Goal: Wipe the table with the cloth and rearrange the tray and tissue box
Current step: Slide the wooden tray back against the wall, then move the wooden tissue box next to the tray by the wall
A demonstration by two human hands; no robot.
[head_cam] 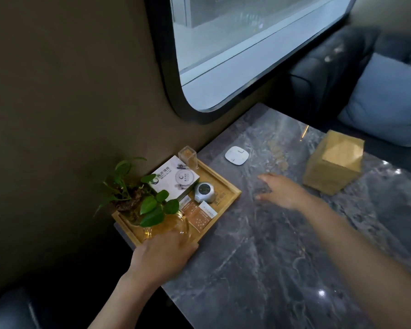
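Note:
A wooden tray [226, 186] sits at the left end of the grey marble table [271, 257], against the wall. It carries a potted plant [138, 195], a white box [176, 178], a small round grey device [204, 192], a glass vessel and cards. My left hand [161, 257] grips the tray's near edge. My right hand [282, 191] hovers flat over the table just right of the tray, fingers spread, holding nothing. The wooden tissue box [335, 162] stands at the table's far right. No cloth is in view.
A small white square coaster-like pad [237, 156] lies on the table near the wall. A dark-framed window [235, 55] is above. A dark sofa with a light blue cushion [389, 100] lies beyond the table's far end.

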